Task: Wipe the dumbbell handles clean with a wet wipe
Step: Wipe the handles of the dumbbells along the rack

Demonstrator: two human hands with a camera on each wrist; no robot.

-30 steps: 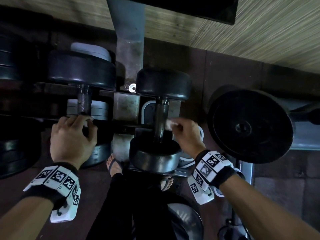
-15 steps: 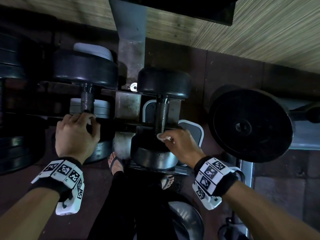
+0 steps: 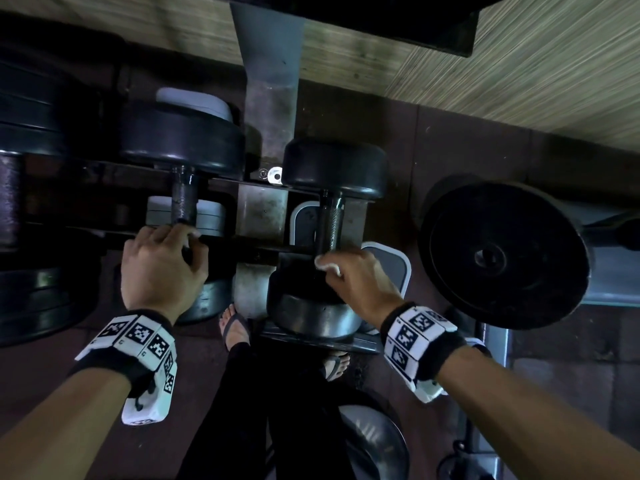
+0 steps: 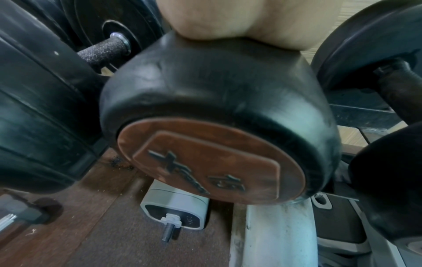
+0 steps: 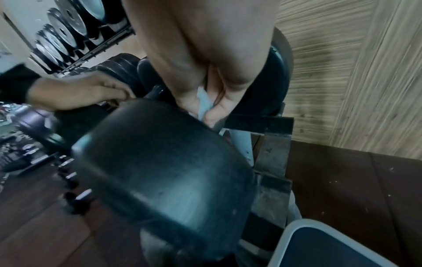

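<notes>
Pinching the wet wipe point(image 3: 327, 265) in your right hand point(image 3: 360, 282), you have it at the near end of the knurled handle point(image 3: 330, 220) of the dumbbell point(image 3: 332, 233) on the rack at frame centre. Your left hand point(image 3: 161, 268) curls over the neighbouring dumbbell point(image 3: 183, 161), centre left. The wipe is limp and slick, the handle rigid and rough, the dumbbell probably too heavy to shift, so wrap the wipe round the bar, clear of the rubber heads.
</notes>
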